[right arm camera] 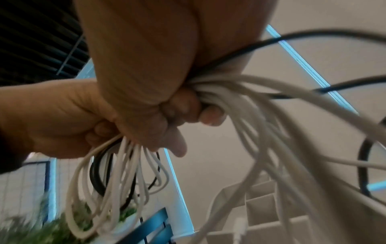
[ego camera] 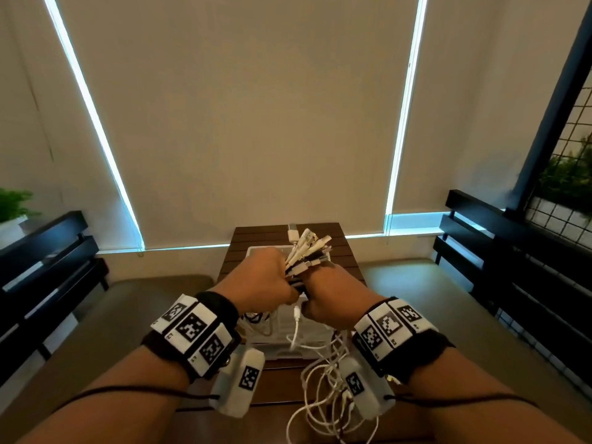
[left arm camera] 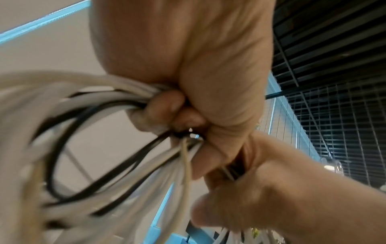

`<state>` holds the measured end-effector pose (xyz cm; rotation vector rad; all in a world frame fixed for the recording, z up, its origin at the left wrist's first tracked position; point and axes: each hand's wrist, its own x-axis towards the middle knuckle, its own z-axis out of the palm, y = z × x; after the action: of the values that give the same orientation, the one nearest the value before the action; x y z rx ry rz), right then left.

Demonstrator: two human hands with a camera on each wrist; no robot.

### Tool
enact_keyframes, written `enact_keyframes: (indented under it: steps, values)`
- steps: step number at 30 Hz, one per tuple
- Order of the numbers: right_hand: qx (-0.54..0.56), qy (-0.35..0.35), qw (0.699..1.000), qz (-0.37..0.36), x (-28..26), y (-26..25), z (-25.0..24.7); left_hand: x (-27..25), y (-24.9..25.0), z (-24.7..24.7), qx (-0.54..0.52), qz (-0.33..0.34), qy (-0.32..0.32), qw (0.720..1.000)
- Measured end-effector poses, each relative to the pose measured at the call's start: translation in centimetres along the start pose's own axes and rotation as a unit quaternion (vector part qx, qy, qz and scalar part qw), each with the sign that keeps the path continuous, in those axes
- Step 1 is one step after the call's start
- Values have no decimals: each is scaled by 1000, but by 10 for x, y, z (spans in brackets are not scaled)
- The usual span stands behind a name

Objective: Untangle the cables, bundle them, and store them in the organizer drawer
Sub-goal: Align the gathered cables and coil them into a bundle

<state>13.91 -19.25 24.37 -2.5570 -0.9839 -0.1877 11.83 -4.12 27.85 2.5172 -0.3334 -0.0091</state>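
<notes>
A bunch of white and black cables (ego camera: pixel 306 251) is held upright above a white organizer (ego camera: pixel 282 346), its connector ends fanning out at the top. My left hand (ego camera: pixel 275 278) grips the bunch from the left and my right hand (ego camera: pixel 331 294) grips it from the right, fists pressed together. Loose white loops (ego camera: pixel 322 392) hang down below my right wrist onto the brown slatted table (ego camera: pixel 344 257). In the left wrist view my left hand (left arm camera: pixel 165 112) is curled round the cables (left arm camera: pixel 87 132). The right wrist view has my right hand (right arm camera: pixel 188 107) clenched on cables (right arm camera: pixel 271 132) above the organizer's compartments (right arm camera: pixel 261 204).
Black slatted benches stand on the left (ego camera: pixel 48 267) and right (ego camera: pixel 512 267) of the small table. A wire grid with plants (ego camera: pixel 570 184) rises at the right, and a potted plant (ego camera: pixel 14 206) sits far left. Closed blinds (ego camera: pixel 250 123) fill the wall ahead.
</notes>
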Motion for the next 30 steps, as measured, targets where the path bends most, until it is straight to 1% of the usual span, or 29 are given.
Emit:
enact_keyframes:
  steps: [2, 4, 7, 9, 12, 13, 15, 16, 17, 18, 19, 21, 23, 24, 26, 29, 30]
  values:
    - [102, 27, 993, 61, -5, 6, -2, -4, 0, -7, -50, -15, 66, 996]
    - [233, 41, 965, 114, -10, 11, 0, -3, -1, -19, -123, -35, 133, 983]
    - [322, 41, 937, 131, -16, 17, 15, 0, 0, -36, -174, -24, 202, 964]
    - [334, 27, 932, 140, -17, 21, 26, 2, 1, -45, -207, -22, 234, 950]
    - [333, 13, 927, 172, -21, 33, 41, 3, -3, -58, -254, -34, 270, 928]
    - [326, 12, 928, 178, -25, 37, 46, 4, -5, -63, -276, -43, 285, 917]
    - [325, 6, 928, 184, -35, 43, 57, 6, -10, -76, -330, -66, 332, 881]
    - [335, 5, 922, 194, -42, 46, 62, 6, -12, -82, -350, -71, 348, 867]
    - [347, 7, 915, 206, -46, 48, 66, 7, -12, -87, -359, -70, 355, 860]
    - [353, 11, 911, 213, -50, 49, 69, 7, -13, -89, -358, -69, 356, 860]
    - [341, 19, 915, 215, -50, 51, 73, 7, -11, -90, -354, -66, 356, 862]
    - [282, 39, 936, 208, -51, 54, 76, 8, -8, -87, -357, -61, 358, 861]
    - [247, 28, 948, 198, -52, 58, 79, 10, -7, -88, -377, -62, 372, 846]
    - [252, 11, 946, 204, -54, 61, 82, 11, -6, -92, -383, -62, 380, 840]
    - [277, -18, 932, 233, -65, 69, 89, 15, -6, -102, -388, -55, 391, 833]
    - [323, -6, 906, 275, -77, 77, 101, 17, -3, -116, -384, -36, 404, 830]
    - [329, 1, 901, 282, -78, 78, 103, 17, -2, -118, -385, -34, 405, 829]
